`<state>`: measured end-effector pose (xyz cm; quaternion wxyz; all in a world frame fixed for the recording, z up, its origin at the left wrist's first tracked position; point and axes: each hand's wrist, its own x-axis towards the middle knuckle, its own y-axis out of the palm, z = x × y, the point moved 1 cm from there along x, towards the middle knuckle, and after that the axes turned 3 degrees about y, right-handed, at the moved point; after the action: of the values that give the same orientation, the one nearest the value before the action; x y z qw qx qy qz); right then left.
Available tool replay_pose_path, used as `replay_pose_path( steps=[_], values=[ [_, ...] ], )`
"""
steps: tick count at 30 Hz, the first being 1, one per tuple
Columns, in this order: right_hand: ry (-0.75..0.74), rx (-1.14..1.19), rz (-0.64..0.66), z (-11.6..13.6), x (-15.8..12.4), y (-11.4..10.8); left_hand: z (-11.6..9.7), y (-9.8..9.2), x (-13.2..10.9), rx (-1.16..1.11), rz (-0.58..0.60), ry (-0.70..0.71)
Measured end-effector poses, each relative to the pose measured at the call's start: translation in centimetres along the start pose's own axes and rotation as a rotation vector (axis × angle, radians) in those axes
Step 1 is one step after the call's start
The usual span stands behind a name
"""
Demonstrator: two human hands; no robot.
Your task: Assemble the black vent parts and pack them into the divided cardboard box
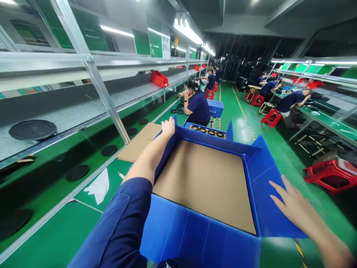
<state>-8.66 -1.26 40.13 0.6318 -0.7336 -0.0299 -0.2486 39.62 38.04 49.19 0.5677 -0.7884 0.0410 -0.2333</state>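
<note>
Head view. A blue corrugated-plastic box stands at lower centre, at the edge of a green worktop. Its flaps are spread outward, and a brown cardboard sheet lies across its floor. As things lie, the box is open and lined, with no goods visible on the sheet. Beyond it, at upper centre, black rings sit in a shallow blue tray, apart from the box. The left hand rests at the box's far left corner; its fingers are held together, and whether they grip the flap cannot be told. The right hand lies against the right flap, its fingers spread wide and holding nothing. A co-worker sits further along the worktop, at upper centre.
</note>
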Motion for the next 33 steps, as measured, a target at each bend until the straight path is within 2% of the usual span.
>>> replay_pose_path(
  steps=[4, 6, 7, 9, 11, 13, 14, 16, 18, 20, 23, 27, 30, 33],
  values=[
    [-0.077, 0.018, -0.07, 6.6, -0.9, -4.4, -2.5, 1.9, -1.4, 0.014, -0.125, 0.167],
    [-0.107, 0.149, -0.016, 10.5, -1.0, -4.4, -4.1, 2.9, -3.1, -0.013, -0.164, 0.246],
    [-0.111, 0.234, 0.033, 12.4, -1.2, -3.6, -4.8, 3.5, -4.2, -0.035, -0.153, 0.246],
    [-0.086, 0.399, 0.194, 15.7, -2.6, -0.6, -5.9, 4.6, -7.4, -0.09, -0.067, 0.184],
    [0.008, 0.482, 0.397, 17.9, -5.1, 3.3, -5.9, 6.0, -11.6, -0.154, 0.11, 0.063],
    [0.155, 0.478, 0.51, 18.7, -8.4, 6.9, -4.6, 7.3, -16.5, -0.191, 0.321, -0.125],
    [0.223, 0.479, 0.498, 18.7, -10.1, 8.3, -3.5, 7.8, -19.0, -0.186, 0.4, -0.262],
    [0.296, 0.539, 0.377, 18.0, -13.2, 10.3, -1.2, 8.4, -23.0, -0.155, 0.453, -0.469],
    [0.303, 0.625, 0.238, 17.3, -15.4, 11.1, 0.6, 8.4, -25.4, -0.148, 0.451, -0.566],
    [0.303, 0.675, 0.143, 17.0, -16.9, 11.1, 1.1, 7.7, -26.1, -0.171, 0.436, -0.585],
    [0.281, 0.715, 0.094, 17.4, -18.1, 10.6, 0.2, 5.2, -25.2, -0.204, 0.368, -0.573],
    [0.222, 0.732, 0.061, 18.3, -18.8, 9.8, -1.8, -0.8, -23.1, -0.307, 0.28, -0.508],
    [0.187, 0.755, -0.033, 18.5, -19.0, 8.5, -2.9, -7.3, -22.4, -0.446, 0.254, -0.436],
    [0.203, 0.787, -0.225, 18.8, -19.2, 6.8, -3.7, -16.7, -23.9, -0.558, 0.187, -0.354]
  ],
)
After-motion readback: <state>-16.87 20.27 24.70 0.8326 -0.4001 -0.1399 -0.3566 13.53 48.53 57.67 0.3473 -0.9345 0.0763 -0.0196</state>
